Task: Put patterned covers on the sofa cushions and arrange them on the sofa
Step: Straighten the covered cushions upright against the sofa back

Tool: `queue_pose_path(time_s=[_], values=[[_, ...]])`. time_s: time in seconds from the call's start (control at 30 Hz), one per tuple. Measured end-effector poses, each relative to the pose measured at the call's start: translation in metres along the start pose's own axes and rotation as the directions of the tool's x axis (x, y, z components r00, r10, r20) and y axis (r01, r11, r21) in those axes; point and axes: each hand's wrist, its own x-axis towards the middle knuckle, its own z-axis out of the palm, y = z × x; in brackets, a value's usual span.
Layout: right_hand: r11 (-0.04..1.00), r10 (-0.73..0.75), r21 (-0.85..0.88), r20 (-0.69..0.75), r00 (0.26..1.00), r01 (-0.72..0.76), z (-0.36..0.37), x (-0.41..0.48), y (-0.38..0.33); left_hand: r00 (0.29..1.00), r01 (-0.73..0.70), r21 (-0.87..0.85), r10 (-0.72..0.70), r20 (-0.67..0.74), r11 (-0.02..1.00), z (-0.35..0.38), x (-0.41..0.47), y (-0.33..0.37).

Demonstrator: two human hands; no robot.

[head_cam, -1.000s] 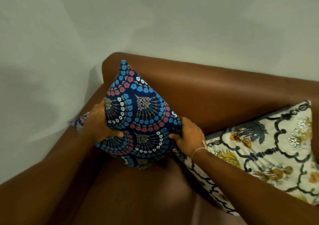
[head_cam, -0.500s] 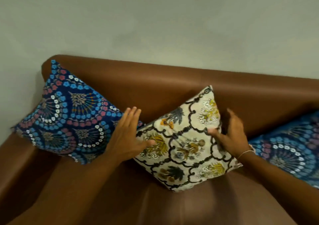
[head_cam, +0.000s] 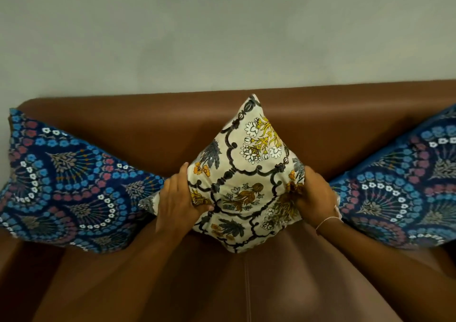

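A cream cushion (head_cam: 246, 173) with black scrollwork and yellow flowers stands on one corner in the middle of the brown leather sofa (head_cam: 172, 129), its top corner against the backrest. My left hand (head_cam: 180, 200) grips its left side and my right hand (head_cam: 313, 196) grips its right side. A blue cushion (head_cam: 66, 186) with fan and flower pattern leans in the sofa's left corner. Another blue patterned cushion (head_cam: 404, 193) leans at the right, cut off by the frame edge.
A plain grey-green wall (head_cam: 222, 30) rises directly behind the backrest. The sofa seat (head_cam: 246, 284) spreads brown in front of the cushions, with a seam running down its middle. My forearms reach in from the lower corners.
My hands left the blue cushion in the left corner, moved to the cream cushion and turned it upright on its corner at the sofa's middle. The view shifted right.
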Motion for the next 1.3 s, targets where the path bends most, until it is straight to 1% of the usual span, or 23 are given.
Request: queue_pose_path(time_s=[0.1,0.23,0.3,0.33,0.37,0.4,0.43,0.47,0.53,0.57,0.63,0.7,0.77,0.83,0.87,0.93,0.97,1.0,1.03,1.07,1.13,1.23,1.3], values=[[1.0,-0.028,0.007,0.074,0.997,0.028,-0.003,0.009,0.006,0.998,0.027,0.001,-0.027,0.063,1.0,0.0,0.004,0.005],[0.999,-0.009,0.034,0.184,0.983,0.003,0.005,-0.001,0.01,0.98,0.001,-0.024,0.004,0.199,1.0,0.01,0.002,-0.003],[0.997,-0.005,0.082,0.211,0.977,-0.012,0.004,-0.003,0.008,0.974,0.003,-0.033,0.004,0.227,0.999,0.013,0.004,-0.007],[0.993,-0.015,0.117,0.211,0.977,-0.01,0.002,-0.003,0.005,0.977,-0.006,-0.016,0.009,0.214,1.0,0.012,0.003,-0.008],[0.986,-0.027,0.164,0.215,0.976,-0.009,-0.004,-0.003,0.004,0.984,-0.05,0.018,0.046,0.17,0.999,0.012,0.002,-0.006],[0.977,-0.044,0.214,0.227,0.973,-0.006,-0.012,-0.004,0.004,0.988,-0.129,0.069,0.122,0.099,0.989,0.012,-0.002,-0.002],[0.966,-0.077,0.259,0.222,0.972,0.017,-0.02,-0.006,0.006,0.975,-0.224,0.112,0.223,0.02,0.968,0.012,-0.006,0.007],[0.957,-0.12,0.284,0.186,0.975,0.063,-0.031,-0.007,0.011,0.944,-0.318,0.124,0.327,-0.051,0.94,0.015,-0.013,0.02],[0.95,-0.186,0.264,0.041,0.982,0.169,-0.057,-0.007,0.03,0.859,-0.485,0.088,0.493,-0.136,0.87,0.026,-0.028,0.059],[0.952,-0.197,0.227,-0.05,0.979,0.203,-0.073,-0.005,0.046,0.826,-0.539,0.073,0.543,-0.15,0.839,0.034,-0.032,0.083],[0.966,-0.199,0.126,-0.202,0.959,0.227,-0.109,0.005,0.089,0.807,-0.576,0.034,0.575,-0.132,0.816,0.054,-0.034,0.14],[0.984,-0.166,0.023,-0.273,0.947,0.179,-0.149,0.017,0.138,0.829,-0.554,-0.021,0.55,-0.097,0.832,0.071,-0.026,0.196],[0.998,-0.063,-0.01,-0.248,0.967,0.063,-0.19,0.023,0.191,0.867,-0.498,-0.085,0.497,-0.037,0.863,0.09,-0.015,0.247],[0.997,0.073,-0.028,-0.153,0.986,-0.078,-0.218,0.021,0.239,0.899,-0.422,-0.12,0.432,0.075,0.899,0.112,-0.004,0.287],[0.988,0.144,-0.048,-0.084,0.986,-0.148,-0.228,0.018,0.262,0.904,-0.382,-0.124,0.398,0.156,0.916,0.125,0.0,0.304],[0.966,0.25,-0.08,0.078,0.965,-0.244,-0.237,0.011,0.301,0.882,-0.287,-0.099,0.303,0.362,0.953,0.151,0.007,0.328],[0.962,0.271,-0.069,0.148,0.951,-0.263,-0.237,0.007,0.316,0.858,-0.243,-0.069,0.247,0.45,0.968,0.163,0.009,0.337],[0.963,0.268,-0.048,0.193,0.944,-0.263,-0.234,0.005,0.328,0.84,-0.205,-0.035,0.194,0.506,0.978,0.172,0.011,0.342],[0.966,0.258,-0.03,0.206,0.944,-0.258,-0.23,0.002,0.338,0.836,-0.174,-0.009,0.152,0.527,0.985,0.18,0.011,0.349],[0.968,0.251,-0.023,0.187,0.95,-0.251,-0.226,0.002,0.346,0.848,-0.145,0.001,0.124,0.515,0.989,0.187,0.012,0.356],[0.968,0.249,-0.008,0.123,0.961,-0.25,-0.22,0.003,0.355,0.892,-0.116,-0.019,0.113,0.437,0.993,0.194,0.013,0.367],[0.963,0.257,0.065,0.08,0.963,-0.262,-0.217,0.008,0.364,0.941,-0.123,-0.095,0.147,0.305,0.988,0.193,0.011,0.379],[0.946,0.273,0.159,0.083,0.958,-0.283,-0.22,0.012,0.367,0.957,-0.154,-0.123,0.179,0.228,0.98,0.186,0.009,0.385]])
